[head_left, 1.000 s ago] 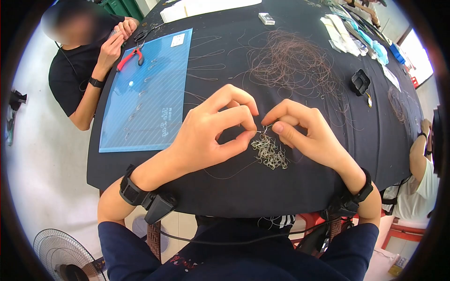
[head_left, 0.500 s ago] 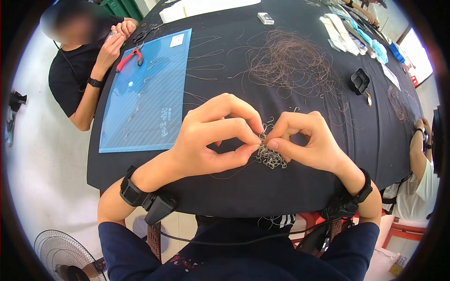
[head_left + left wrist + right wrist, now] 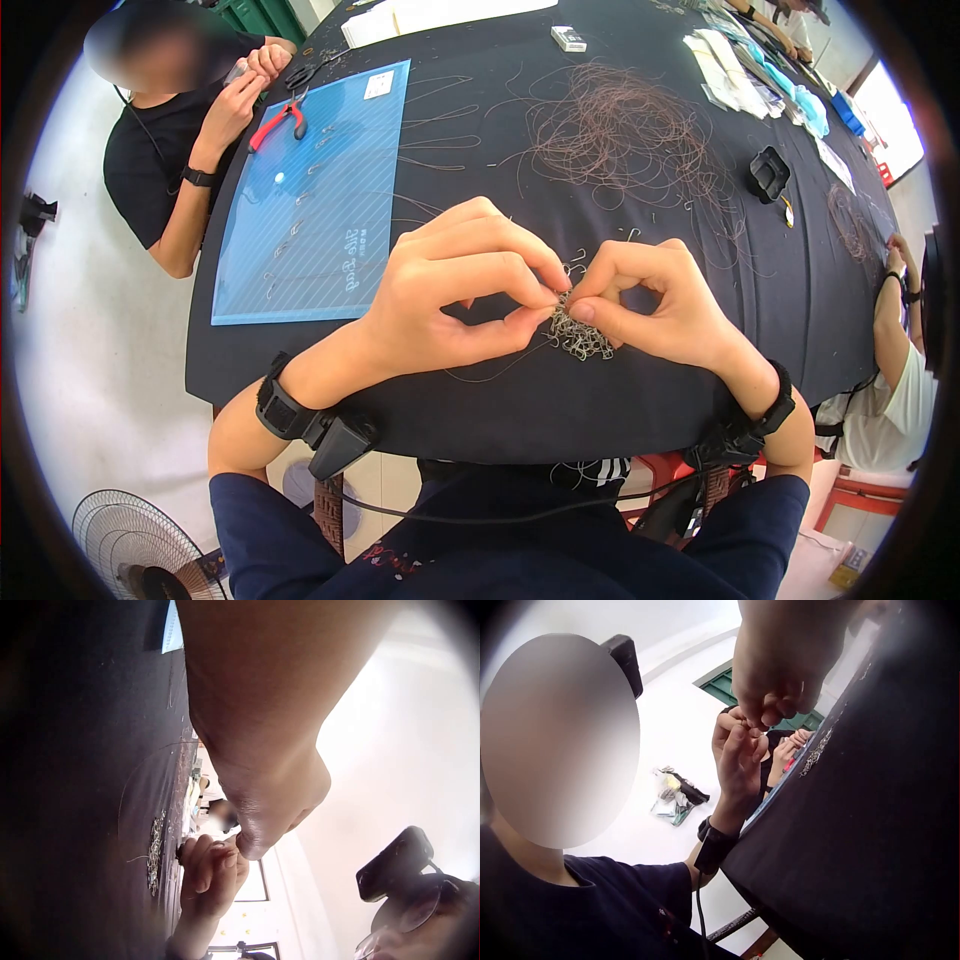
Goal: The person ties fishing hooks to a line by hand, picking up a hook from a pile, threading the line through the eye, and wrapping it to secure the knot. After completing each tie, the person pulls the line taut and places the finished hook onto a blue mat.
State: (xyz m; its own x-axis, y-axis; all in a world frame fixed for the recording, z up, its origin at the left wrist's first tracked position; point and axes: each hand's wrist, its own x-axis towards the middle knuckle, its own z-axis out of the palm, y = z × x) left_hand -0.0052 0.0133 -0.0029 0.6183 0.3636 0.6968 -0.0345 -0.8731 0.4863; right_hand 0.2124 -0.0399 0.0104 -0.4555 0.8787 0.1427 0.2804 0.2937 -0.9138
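Observation:
My left hand (image 3: pixel 455 285) and right hand (image 3: pixel 665 300) meet fingertip to fingertip, low over a pile of small metal fish hooks (image 3: pixel 585 345). Each thumb and index finger pinch together at what looks like a fish hook, mostly hidden by the fingertips. A thin fishing line (image 3: pixel 490 378) curves over the black cloth below the left hand. In the left wrist view the hook pile (image 3: pixel 155 855) lies beside the raised fingers; the right wrist view shows both hands' fingertips close together above the table.
Left of the hands lies a blue file bag (image 3: pixel 340 215) with several hooks on it, red-handled pliers (image 3: pixel 270 128) and dark scissors (image 3: pixel 318 68) near its far end. Beyond the hands spreads a tangle of brown line (image 3: pixel 625 130). A black tray (image 3: pixel 769 175) stands right; another person (image 3: pixel 150 170) sits left.
Both hands have come down slightly, nearer to the hook pile, and their fingertips have drawn together. The metal hook seen between them earlier is now mostly covered by the fingers.

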